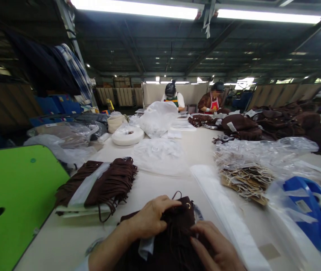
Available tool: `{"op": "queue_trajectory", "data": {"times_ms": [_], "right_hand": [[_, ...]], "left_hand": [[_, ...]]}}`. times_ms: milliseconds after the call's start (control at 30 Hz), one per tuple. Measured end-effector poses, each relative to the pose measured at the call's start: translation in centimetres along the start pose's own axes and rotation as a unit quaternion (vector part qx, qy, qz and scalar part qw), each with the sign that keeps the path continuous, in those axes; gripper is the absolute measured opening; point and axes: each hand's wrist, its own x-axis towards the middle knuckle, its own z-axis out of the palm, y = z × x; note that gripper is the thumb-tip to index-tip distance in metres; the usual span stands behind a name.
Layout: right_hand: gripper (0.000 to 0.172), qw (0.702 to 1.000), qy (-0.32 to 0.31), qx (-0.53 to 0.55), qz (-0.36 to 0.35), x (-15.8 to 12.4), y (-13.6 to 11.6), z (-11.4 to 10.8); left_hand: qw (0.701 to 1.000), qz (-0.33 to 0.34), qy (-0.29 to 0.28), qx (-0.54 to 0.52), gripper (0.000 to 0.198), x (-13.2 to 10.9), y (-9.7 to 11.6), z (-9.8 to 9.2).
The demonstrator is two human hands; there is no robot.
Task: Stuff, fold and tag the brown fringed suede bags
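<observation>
At the near edge of the white table (64,241) lies a dark brown garment (177,241) with a metal eyelet and a thin cord loop at its top. My left hand (151,218) rests on the garment's left side, fingers curled and gripping the fabric by the eyelet. My right hand (216,248) presses on the garment's right side with fingers bent onto the cloth. A white label or tissue (146,246) pokes out under my left hand. A bundle of brown cords (106,184) wrapped in a clear sleeve lies to the left.
A green board (13,199) lies at left. Clear bags of paper tags (247,177), a blue plastic item (312,210), white tape rolls (128,135) and plastic bags (157,118) are spread about. Brown garments (262,124) are piled at right. Two people (194,98) work at the far end.
</observation>
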Motion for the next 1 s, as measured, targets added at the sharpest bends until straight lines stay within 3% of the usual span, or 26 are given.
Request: {"op": "queue_trajectory", "data": {"times_ms": [67,133,200,267,367,433,600,767,900,1000], "right_hand": [[0.025,0.996,-0.016,-0.076,-0.047,0.7,0.0,0.5],[0.042,0.992,-0.009,-0.119,-0.041,1.5,-0.1,1.2],[0.056,0.991,0.0,-0.133,-0.011,2.3,-0.5,1.9],[0.059,0.992,-0.005,-0.122,0.016,3.1,-0.9,2.4],[0.03,0.999,0.001,-0.052,0.012,3.9,-1.3,2.8],[0.026,1.0,0.018,0.018,0.001,4.1,-1.4,2.8],[0.032,0.973,-0.007,0.222,0.067,4.3,-1.7,2.8],[0.025,0.956,-0.025,0.274,0.104,4.6,-2.7,3.1],[0.027,0.907,-0.047,0.398,0.13,3.6,-2.5,2.5],[0.026,0.864,0.014,0.477,0.163,2.7,-1.6,1.6]], "left_hand": [[0.999,0.01,0.025,-0.043,0.035,0.8,0.2,0.7],[0.992,-0.01,0.06,-0.11,0.01,1.6,0.9,0.9],[0.982,-0.031,0.083,-0.17,0.017,2.2,2.0,0.7],[0.967,-0.041,0.106,-0.227,0.026,2.6,3.4,0.2],[0.95,-0.039,0.111,-0.289,0.031,2.7,5.2,-0.8],[0.946,-0.036,0.095,-0.309,0.031,2.6,5.9,-1.4],[0.937,-0.028,0.076,-0.341,0.04,2.5,5.9,-1.6],[0.936,-0.06,0.052,-0.343,0.05,2.7,5.7,-1.5],[0.94,-0.068,0.09,-0.321,0.053,3.0,4.8,-2.3],[0.942,-0.064,0.133,-0.302,0.056,3.2,3.8,-3.0]]}}
